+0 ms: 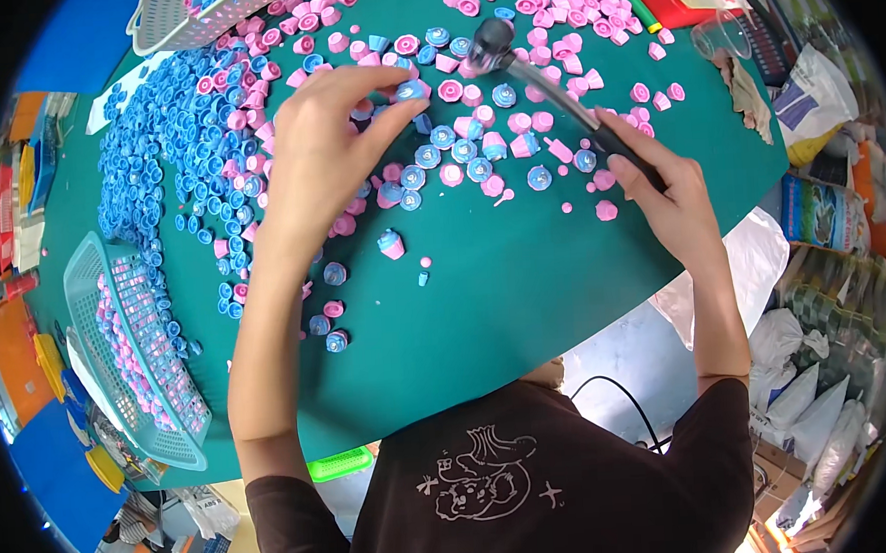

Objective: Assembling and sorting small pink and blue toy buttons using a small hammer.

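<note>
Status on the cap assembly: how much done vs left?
Done: a loose row of joined pink-and-blue caps lies mid-mat, more in the teal basket. In hand: the left hand pinches a blue cap; the right hand holds a hammer. Left: large piles of separate blue caps and pink caps.

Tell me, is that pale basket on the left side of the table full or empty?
Partly filled. The basket holds a layer of pink and blue caps across its bottom, well below the rim.

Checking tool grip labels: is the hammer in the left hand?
No, the right hand grips the dark hammer by its handle, while the left hand pinches a small blue cap on the green table.
</note>
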Demonstrator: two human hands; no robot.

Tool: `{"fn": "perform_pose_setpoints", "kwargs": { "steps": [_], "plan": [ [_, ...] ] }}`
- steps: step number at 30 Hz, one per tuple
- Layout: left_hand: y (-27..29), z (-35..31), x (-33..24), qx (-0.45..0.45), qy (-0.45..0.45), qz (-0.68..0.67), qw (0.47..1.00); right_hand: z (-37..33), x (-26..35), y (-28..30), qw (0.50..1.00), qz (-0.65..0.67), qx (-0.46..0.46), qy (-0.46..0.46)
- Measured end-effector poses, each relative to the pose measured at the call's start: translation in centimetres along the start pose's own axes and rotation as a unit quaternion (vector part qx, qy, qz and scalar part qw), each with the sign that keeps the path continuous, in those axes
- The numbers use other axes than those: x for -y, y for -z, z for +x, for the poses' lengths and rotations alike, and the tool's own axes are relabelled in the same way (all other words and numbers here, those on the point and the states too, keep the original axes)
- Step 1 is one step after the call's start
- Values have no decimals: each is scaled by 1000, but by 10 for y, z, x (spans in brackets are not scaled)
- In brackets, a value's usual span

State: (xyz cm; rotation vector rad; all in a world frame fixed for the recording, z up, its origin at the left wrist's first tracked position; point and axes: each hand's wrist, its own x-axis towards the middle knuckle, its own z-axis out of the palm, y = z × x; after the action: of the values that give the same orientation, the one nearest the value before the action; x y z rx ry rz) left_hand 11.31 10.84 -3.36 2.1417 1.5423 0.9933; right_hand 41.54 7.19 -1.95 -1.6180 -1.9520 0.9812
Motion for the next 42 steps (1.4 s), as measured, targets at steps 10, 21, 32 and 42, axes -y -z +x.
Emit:
{"fn": "perform_pose_setpoints", "kwargs": {
  "steps": [10,21,32,42],
  "plan": [
    [-48,23,20,62,-112,69,989,2,-11,-2,999,46,-19,0],
    [-48,22,20,49,-103,62,992,2,-5,-7,999,31,16,-7],
    [-25,20,22,18,-100,56,993,-2,5,-12,991,9,-70,112],
    [115,-78,28,-103,171,137,970,-1,-4,-14,998,17,-39,56]
  ]
}}
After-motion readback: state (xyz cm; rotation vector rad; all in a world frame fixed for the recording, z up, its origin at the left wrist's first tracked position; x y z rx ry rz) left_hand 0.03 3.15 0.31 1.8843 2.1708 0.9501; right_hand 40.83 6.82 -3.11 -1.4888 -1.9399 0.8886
